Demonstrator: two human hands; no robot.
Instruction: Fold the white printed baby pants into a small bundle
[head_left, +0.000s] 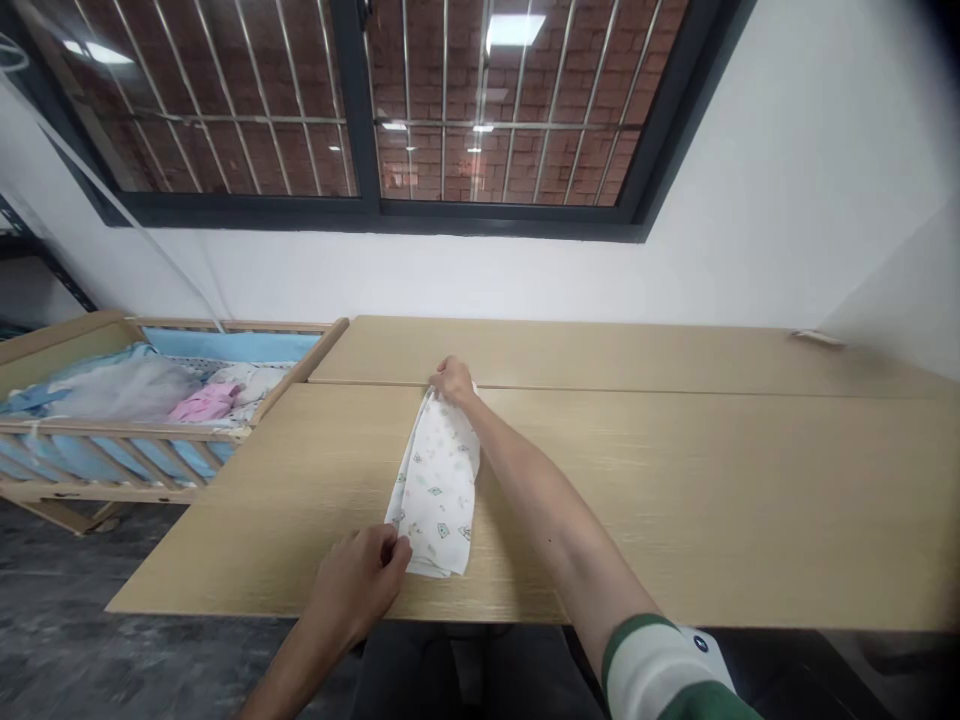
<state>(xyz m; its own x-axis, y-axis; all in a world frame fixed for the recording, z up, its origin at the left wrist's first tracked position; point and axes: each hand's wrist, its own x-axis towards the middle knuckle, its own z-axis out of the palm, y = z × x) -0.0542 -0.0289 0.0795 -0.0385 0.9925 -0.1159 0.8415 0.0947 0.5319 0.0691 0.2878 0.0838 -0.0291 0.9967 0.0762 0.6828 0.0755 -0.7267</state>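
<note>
White printed cloth [436, 490] lies folded into a long strip on the table [675, 500], left of the table's middle, running from close to the front edge up to the seam [360, 384] between the two table panels. The cloth is dotted with small green and blue figures. Hands are well apart, with the cloth stretched between them. Left hand [356, 580] is at the near end, close to the table's front edge, with its fingers [390, 545] closed on the cloth's corner. Right hand [454, 382] pinches the far end at the seam, its bare forearm reaching across the tabletop from a white-and-green striped sleeve [664, 675]. Just beside the table's left end stands a wooden crib [127, 450] lined with blue padding [232, 346]; inside are a pink garment [206, 403] and a grey-white bundle of netting [124, 390]. A pale strip [817, 338] sits at the table's far right edge, too small to identify. Past the far edge rises a white wall [787, 200] with a barred window [367, 110] showing brick beyond. Dark floor [67, 620] shows below the table's front left side.
</note>
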